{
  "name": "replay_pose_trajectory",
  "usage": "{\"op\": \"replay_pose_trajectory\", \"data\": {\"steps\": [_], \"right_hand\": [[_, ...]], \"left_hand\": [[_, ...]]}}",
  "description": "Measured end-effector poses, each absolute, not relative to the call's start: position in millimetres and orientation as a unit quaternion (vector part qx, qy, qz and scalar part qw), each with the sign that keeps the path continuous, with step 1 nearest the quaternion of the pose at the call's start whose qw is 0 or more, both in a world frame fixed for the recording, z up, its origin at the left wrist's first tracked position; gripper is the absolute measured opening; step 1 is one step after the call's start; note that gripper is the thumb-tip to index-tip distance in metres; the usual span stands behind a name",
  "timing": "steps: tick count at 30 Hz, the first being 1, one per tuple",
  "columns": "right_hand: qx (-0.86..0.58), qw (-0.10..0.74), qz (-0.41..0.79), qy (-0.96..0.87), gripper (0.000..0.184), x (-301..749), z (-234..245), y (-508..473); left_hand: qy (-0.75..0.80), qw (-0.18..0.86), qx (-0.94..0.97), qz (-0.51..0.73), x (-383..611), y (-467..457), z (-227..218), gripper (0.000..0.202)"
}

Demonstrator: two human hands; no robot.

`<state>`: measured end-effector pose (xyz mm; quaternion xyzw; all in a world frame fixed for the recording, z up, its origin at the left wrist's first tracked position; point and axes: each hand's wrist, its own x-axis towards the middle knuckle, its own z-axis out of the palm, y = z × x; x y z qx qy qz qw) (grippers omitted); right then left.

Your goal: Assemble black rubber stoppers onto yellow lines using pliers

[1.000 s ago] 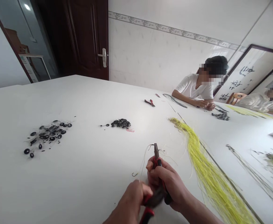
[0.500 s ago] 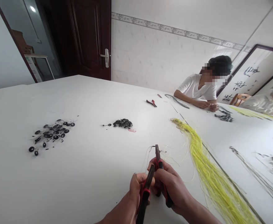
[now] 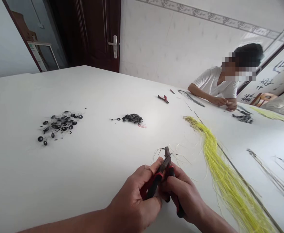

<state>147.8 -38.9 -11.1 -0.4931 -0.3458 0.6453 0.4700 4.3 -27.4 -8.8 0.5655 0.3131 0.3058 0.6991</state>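
Observation:
My left hand (image 3: 137,191) is closed around red-and-black pliers (image 3: 153,187), whose jaws point up and to the right. A second pair of pliers (image 3: 180,207) is gripped in my right hand (image 3: 188,192), its jaws upright. The two sets of jaws cross or touch in front of my fingers; I cannot tell which. A thin line with a small dark piece (image 3: 160,149) sticks out left of the right pliers' tip. What the jaws hold is too small to make out.
Yellow strands (image 3: 212,152) lie to the right. Black ring-shaped parts (image 3: 61,124) are scattered left, with a smaller black pile (image 3: 133,118) mid-table. Spare pliers (image 3: 163,99) lie farther back. A person (image 3: 217,81) in white sits across the table (image 3: 83,181), hands together.
My left hand has moved up and forward, bringing its pliers' jaws against or across those in my right hand. The camera view has shifted, so the table's contents sit higher and farther right.

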Motion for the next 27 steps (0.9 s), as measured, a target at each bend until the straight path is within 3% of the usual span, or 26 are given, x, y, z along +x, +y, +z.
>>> {"op": "replay_pose_trajectory", "data": {"steps": [7,15,20,27], "right_hand": [[-0.497,0.458,0.661,-0.327,0.013,141,-14,-43],[-0.491,0.483,0.655,-0.310,0.013,138,-15,-44],[-0.485,0.488,0.658,-0.307,0.013,136,-16,-44],[-0.478,0.475,0.658,-0.335,0.012,138,-16,-42]], "left_hand": [[0.288,0.776,0.461,0.319,6,-24,-1,0.057],[0.283,0.792,0.437,0.319,7,-22,-3,0.052],[0.287,0.781,0.456,0.318,7,-21,-3,0.039],[0.293,0.793,0.434,0.312,5,-22,-8,0.054]]}}
